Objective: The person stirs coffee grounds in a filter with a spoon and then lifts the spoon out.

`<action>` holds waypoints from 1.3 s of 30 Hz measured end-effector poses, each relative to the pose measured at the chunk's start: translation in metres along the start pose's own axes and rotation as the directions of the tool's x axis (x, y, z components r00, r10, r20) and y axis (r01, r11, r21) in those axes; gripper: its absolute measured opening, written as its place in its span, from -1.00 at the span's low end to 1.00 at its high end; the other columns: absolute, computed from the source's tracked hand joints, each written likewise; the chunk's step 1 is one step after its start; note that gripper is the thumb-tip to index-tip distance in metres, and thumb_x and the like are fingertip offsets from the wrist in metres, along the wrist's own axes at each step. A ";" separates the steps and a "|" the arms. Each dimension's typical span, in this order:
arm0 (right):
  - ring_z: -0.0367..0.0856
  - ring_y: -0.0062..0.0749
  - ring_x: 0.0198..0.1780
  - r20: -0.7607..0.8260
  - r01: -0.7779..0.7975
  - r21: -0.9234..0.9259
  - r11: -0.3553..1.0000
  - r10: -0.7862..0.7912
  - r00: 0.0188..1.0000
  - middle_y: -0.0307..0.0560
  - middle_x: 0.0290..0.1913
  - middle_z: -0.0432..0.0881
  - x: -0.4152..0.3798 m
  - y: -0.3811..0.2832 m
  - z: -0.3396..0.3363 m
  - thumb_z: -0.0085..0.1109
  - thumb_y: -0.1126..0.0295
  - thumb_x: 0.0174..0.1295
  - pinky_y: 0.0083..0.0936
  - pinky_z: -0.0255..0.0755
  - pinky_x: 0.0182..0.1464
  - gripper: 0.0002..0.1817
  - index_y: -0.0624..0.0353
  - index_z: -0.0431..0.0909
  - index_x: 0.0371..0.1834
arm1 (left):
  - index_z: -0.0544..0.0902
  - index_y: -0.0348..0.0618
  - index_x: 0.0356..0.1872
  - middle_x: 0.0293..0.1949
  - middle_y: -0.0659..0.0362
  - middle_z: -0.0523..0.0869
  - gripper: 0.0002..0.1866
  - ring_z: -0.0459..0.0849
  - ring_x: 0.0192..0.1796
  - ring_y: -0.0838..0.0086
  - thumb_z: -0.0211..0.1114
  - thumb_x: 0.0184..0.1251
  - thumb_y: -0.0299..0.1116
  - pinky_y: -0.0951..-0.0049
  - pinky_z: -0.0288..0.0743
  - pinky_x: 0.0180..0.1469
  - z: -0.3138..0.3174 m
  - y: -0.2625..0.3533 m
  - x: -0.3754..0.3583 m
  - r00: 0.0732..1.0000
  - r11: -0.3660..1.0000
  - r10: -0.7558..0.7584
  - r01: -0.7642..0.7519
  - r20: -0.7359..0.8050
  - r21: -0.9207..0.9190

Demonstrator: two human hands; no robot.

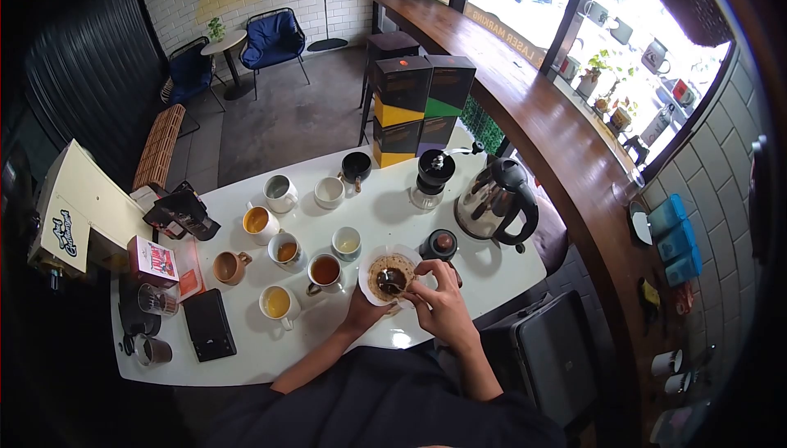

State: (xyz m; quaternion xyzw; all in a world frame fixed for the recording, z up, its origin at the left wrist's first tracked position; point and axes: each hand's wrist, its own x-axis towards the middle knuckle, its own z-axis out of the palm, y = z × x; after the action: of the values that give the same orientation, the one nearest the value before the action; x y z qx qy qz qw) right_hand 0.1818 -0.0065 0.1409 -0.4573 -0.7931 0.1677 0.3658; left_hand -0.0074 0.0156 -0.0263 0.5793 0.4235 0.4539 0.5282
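Note:
My left hand is closed around the lower left side of a coffee dripper lined with a white paper filter. Wet brown coffee grounds cling to the filter's inside, with a dark pool in the middle. Over the filter's right side, my right hand pinches what looks like a small spoon, its shiny end down in the grounds. Just left of the filter stand a mug of reddish-brown liquid and a cup of pale liquid. A dark round container sits beyond my right hand.
Several mugs with yellow or orange liquid spread over the white table. A glass kettle and hand grinder stand at the right, stacked boxes behind. A black scale lies left; a wooden counter curves along the right.

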 end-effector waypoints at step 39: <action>0.53 0.03 0.18 -0.010 0.039 -0.028 0.999 -0.039 0.999 0.00 0.07 0.54 0.002 -0.003 -0.001 0.46 0.48 0.17 -0.04 0.41 0.22 -0.87 0.16 0.72 -0.23 | 0.37 -0.20 0.51 0.39 0.05 0.58 -0.16 0.55 0.47 0.26 0.47 0.13 -0.62 0.22 0.41 0.53 0.001 -0.003 0.002 1.000 0.997 0.017 -0.017 0.007 -0.077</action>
State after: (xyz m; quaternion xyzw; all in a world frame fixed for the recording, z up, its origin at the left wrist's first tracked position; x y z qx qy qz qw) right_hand 0.1800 -0.0068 0.1438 -0.4476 -0.8021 0.1469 0.3670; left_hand -0.0061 0.0181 -0.0294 0.5639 0.3987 0.4720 0.5479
